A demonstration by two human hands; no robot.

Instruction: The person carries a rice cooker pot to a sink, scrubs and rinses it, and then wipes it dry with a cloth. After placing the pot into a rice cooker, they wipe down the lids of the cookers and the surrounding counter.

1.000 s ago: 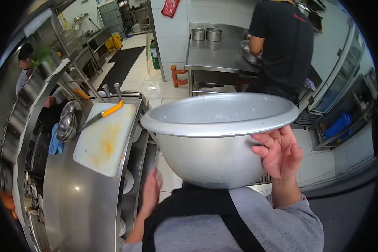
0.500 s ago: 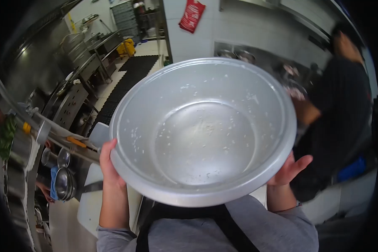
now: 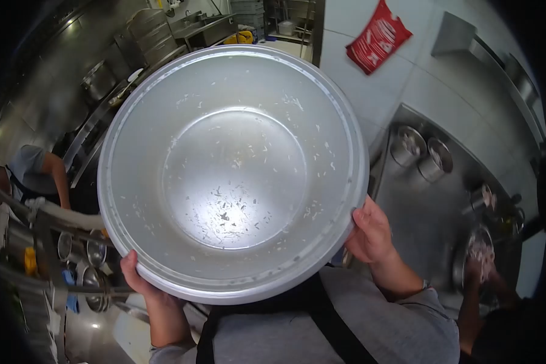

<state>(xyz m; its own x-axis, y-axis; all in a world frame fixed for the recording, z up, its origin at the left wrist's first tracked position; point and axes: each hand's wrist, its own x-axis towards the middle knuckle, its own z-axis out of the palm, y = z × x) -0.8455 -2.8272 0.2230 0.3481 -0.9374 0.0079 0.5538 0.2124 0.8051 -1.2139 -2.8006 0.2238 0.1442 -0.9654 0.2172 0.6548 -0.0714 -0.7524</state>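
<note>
A large round silver metal bowl [image 3: 236, 176] fills the middle of the view, its open top tilted toward me. Small pale bits, like grains or shreds, cling to its inner wall and bottom, with darker specks near the lower centre. My left hand [image 3: 147, 282] grips the rim at the lower left, thumb over the edge. On the right side, my right hand [image 3: 370, 233] is closed on the rim, with the thumb on top. The fingers of both hands are partly hidden beneath the bowl.
At right, a co-worker's hands [image 3: 484, 267] reach into a bowl of pale food on a steel counter [image 3: 406, 218]. Metal pots [image 3: 408, 145] stand there. Another person [image 3: 39, 173] is at left, beyond stacked metal bowls [image 3: 92, 279]. A red packet [image 3: 379, 37] hangs on the wall.
My view has turned to the right, and the bowl now sits further left and tips more toward me. Both hands still hold its rim. Another person has come into view at left.
</note>
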